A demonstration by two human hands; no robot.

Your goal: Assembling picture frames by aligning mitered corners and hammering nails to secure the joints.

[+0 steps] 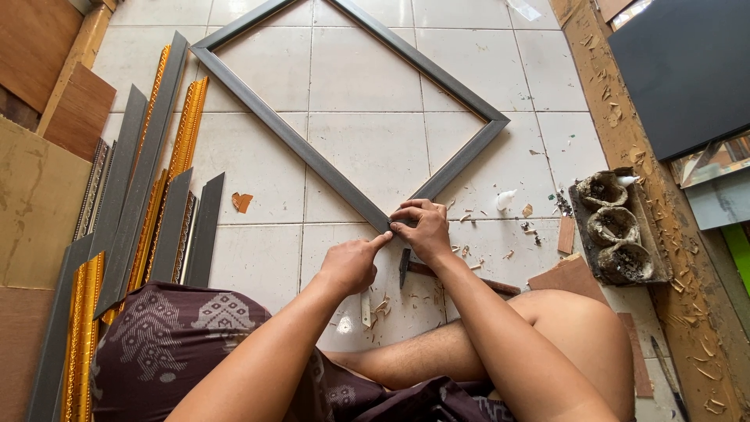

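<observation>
Frame [344, 117], grey and set like a diamond, is lying flat on the tiled floor [367, 148] with its top corner cut off by the picture's edge and its near corner hiding under the hands. Both hands are meeting there: the right hand [423, 227] is pinching that corner with curled fingers, while the left hand [350, 264] is pressing its thumb tip against the same joint, other fingers folded. A hammer [414, 268] is lying just behind them, its handle partly hidden by the right forearm, and moulding strips [148, 180] are leaning at the left, their lower ends covered by dark patterned cloth [180, 328].
</observation>
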